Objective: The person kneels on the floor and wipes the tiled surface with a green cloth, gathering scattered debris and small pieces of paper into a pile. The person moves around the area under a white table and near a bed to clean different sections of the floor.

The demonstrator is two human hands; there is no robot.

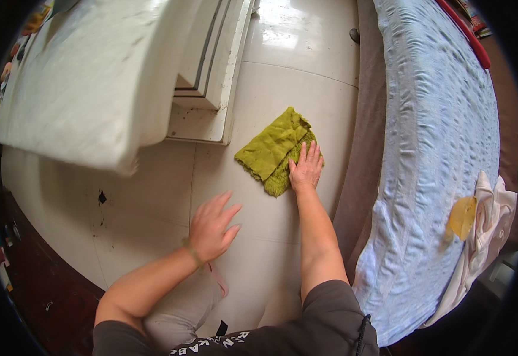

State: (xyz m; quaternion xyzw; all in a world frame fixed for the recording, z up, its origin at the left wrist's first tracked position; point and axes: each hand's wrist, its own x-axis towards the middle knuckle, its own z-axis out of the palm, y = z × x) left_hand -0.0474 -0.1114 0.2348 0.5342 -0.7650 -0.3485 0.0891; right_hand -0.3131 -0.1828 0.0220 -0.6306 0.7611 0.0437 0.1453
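A folded olive-green plush cloth [271,149] lies on the pale tiled floor [259,222], its fuzzy side showing along the right edge. My right hand [307,168] rests flat on that fuzzy part, fingers extended and not gripping. Lower and to the left, my left hand [214,227] hovers with spread, slightly blurred fingers and nothing in it. A band circles the left wrist.
A white-topped table [80,84] and a white cabinet base [201,127] stand at upper left. Along the right runs a seat draped in a light-blue cover [432,147], with a pale garment [486,249] and a yellow leaf-shaped object [463,218]. Dark specks [102,197] mark the floor.
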